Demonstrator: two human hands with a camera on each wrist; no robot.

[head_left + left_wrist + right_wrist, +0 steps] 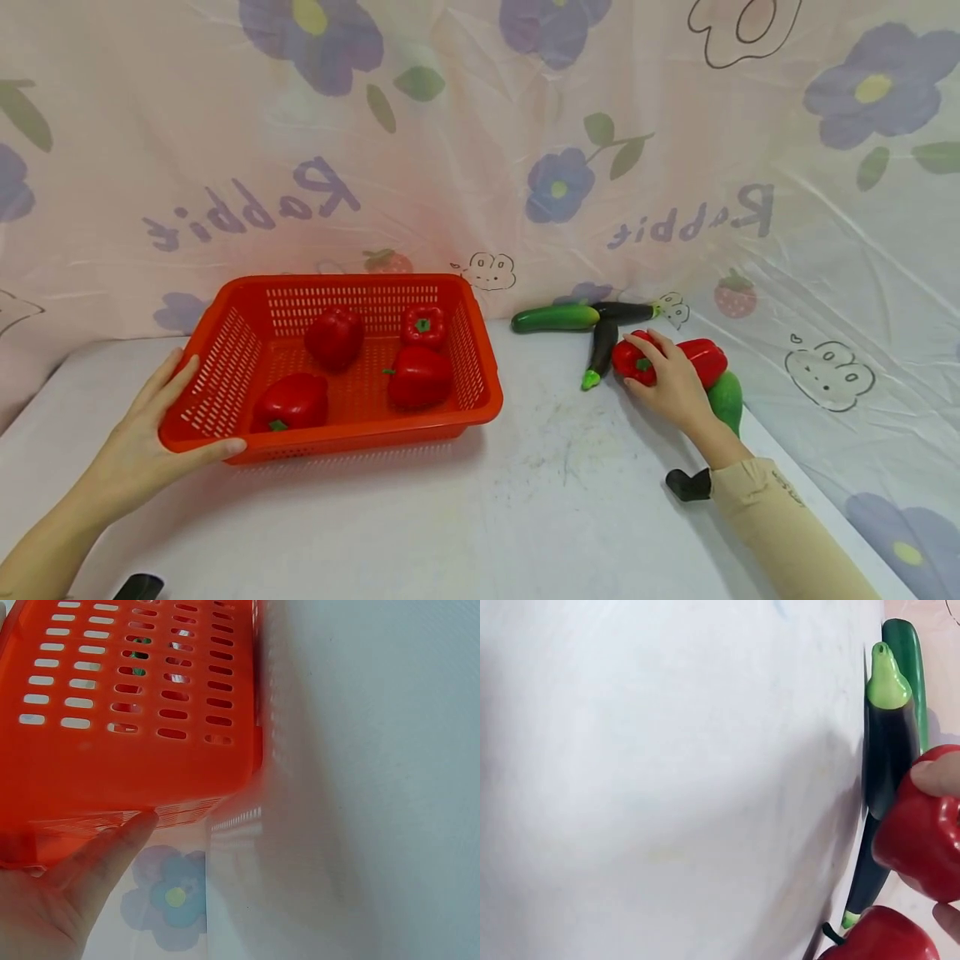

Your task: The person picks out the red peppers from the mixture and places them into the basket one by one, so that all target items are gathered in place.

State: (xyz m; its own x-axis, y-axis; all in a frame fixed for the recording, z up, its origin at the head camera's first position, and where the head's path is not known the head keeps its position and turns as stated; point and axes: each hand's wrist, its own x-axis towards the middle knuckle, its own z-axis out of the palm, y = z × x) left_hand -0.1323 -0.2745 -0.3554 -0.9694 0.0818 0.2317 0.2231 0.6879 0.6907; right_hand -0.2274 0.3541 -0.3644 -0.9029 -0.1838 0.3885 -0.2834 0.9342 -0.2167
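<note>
An orange-red slotted basket (322,435) holds several red bell peppers, among them one at the front left (294,402). My left hand (142,433) lies at the basket's left end, fingers along the side and thumb on the front rim; the left wrist view shows the hand (67,900) against the basket wall (127,772). On the right, my right hand (671,387) grips a red pepper (630,357); in the right wrist view fingers (939,774) pinch that pepper (922,840). Another red pepper (705,360) is just beside it.
A green cucumber (555,318) and two dark eggplants (624,312) (602,346) lie behind and left of my right hand. A green vegetable (726,402) is by my right wrist. Black objects (686,485) (139,587) show near both forearms. A flowered curtain (450,167) hangs behind.
</note>
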